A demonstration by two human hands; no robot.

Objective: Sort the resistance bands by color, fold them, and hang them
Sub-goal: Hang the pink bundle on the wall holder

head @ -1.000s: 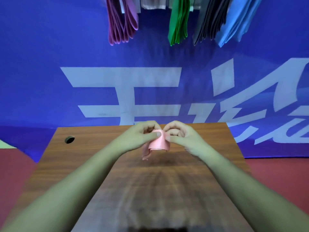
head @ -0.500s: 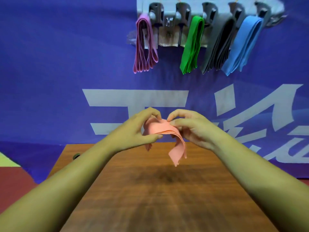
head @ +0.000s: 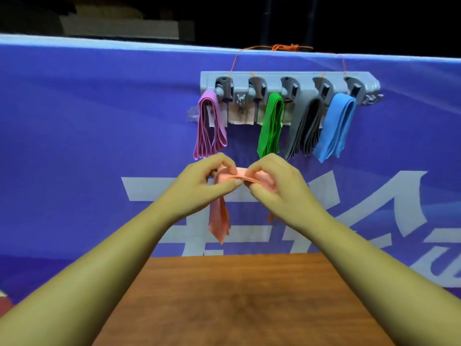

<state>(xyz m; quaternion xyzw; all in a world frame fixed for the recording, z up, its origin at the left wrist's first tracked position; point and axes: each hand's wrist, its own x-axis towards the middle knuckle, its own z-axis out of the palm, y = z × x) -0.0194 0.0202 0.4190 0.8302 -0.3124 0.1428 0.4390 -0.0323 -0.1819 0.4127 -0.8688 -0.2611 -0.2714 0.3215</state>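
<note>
**Salmon-pink band** (head: 219,221): 1 item, folded in several layers and held in the air between both hands. The folded edge runs level from the left fingers (head: 229,184) to the right fingers. 1 long tail hangs straight down below the left fingers. A small end shows beneath the right palm.

**Left hand** (head: 207,186): thumb and curled forefinger pinch the left end of the fold.

**Right hand** (head: 277,186): curled fingertips pinch the right end of the fold, with more of the band bunched in the palm. The 2 sets of fingertips nearly touch.

**Rack** (head: 287,81): grey, 5 hooks, up and beyond the fingers. It is hung by an orange string (head: 284,48) over the top of the blue banner (head: 99,121).

**Hanging stock**, left to right:
- purple band (head: 209,126), lower end just above the left fingers
- green band (head: 270,123), lower end just above the right fingers
- grey band (head: 304,128)
- blue band (head: 335,126), furthest right of the fingers

**Bench** (head: 237,295): wood grain, well below the fingers, between the 2 forearms.
</note>
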